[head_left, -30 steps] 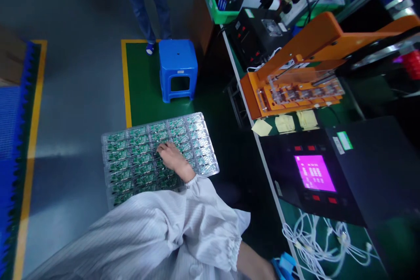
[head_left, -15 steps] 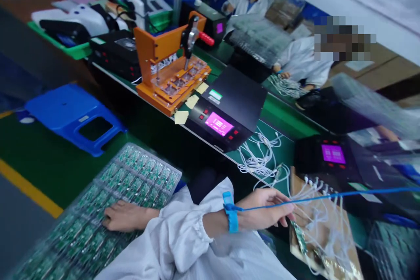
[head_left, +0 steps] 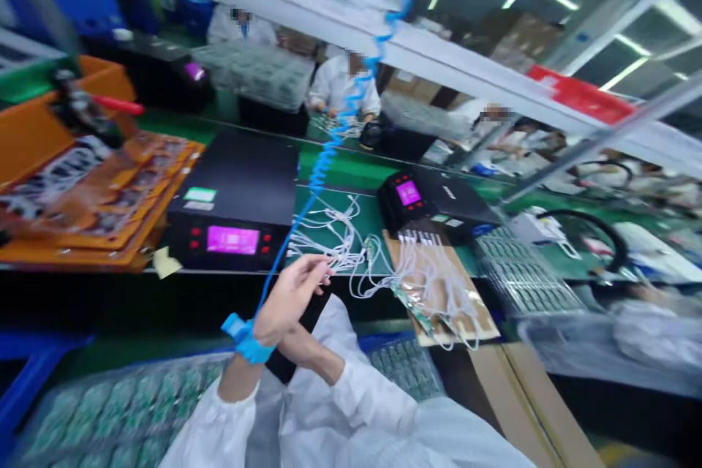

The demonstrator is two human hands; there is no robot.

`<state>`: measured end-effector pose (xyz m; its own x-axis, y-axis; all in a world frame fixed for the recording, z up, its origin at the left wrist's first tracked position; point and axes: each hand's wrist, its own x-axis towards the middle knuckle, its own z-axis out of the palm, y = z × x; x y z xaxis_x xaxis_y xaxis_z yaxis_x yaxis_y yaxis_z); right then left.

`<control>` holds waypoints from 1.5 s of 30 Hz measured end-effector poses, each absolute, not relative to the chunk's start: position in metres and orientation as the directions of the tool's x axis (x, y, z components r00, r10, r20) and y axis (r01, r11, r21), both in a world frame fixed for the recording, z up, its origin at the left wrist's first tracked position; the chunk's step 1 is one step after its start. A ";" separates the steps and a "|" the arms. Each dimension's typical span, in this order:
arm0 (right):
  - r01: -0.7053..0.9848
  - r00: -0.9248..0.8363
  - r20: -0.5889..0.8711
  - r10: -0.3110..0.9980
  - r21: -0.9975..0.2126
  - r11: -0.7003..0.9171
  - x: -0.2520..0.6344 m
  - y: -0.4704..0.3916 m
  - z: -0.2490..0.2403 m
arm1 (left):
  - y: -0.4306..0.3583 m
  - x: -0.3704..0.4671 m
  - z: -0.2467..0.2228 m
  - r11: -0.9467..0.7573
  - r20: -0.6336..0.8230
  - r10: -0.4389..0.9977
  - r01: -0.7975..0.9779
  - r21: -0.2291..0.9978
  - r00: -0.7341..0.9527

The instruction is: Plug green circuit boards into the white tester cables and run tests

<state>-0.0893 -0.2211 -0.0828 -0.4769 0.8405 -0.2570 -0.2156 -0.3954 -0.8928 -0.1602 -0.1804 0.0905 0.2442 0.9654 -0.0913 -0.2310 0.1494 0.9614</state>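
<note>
Currently: clear plastic tray of green circuit boards [head_left: 137, 398] below hands | black box-shaped unit [head_left: 235, 175], magenta screen [head_left: 233, 240] and green-white label [head_left: 200, 194] illegible | white cables [head_left: 343, 230] on bench, near left hand [head_left: 290, 300], fingers loosely curled, hold unclear | right hand [head_left: 292, 342] mostly hidden behind it, grip unclear

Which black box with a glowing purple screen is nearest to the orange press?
The black box immediately right of the orange press; the others stand farther away.

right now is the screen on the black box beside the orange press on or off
On. The screen glows bright purple on the front of the black box, with pale marks too blurred to read.
</note>
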 end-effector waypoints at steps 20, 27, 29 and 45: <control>-0.298 0.499 -0.204 0.843 -0.953 -0.054 0.170 -0.174 -0.022 | -0.102 0.076 0.044 0.289 -0.203 0.825 -0.085 0.954 0.527; 0.193 0.442 0.165 0.882 -0.977 0.087 0.141 -0.134 0.006 | -0.045 0.037 0.082 0.427 -0.326 0.891 -0.339 0.838 0.317; 0.377 0.397 0.281 0.874 -0.918 0.123 0.136 -0.104 0.017 | -0.003 0.012 0.111 0.341 -0.252 0.923 -0.318 0.885 0.290; 0.542 0.439 -0.236 0.867 -0.700 -0.465 0.129 0.146 -0.003 | 0.173 -0.056 0.098 0.394 -0.384 0.919 -0.260 0.881 0.090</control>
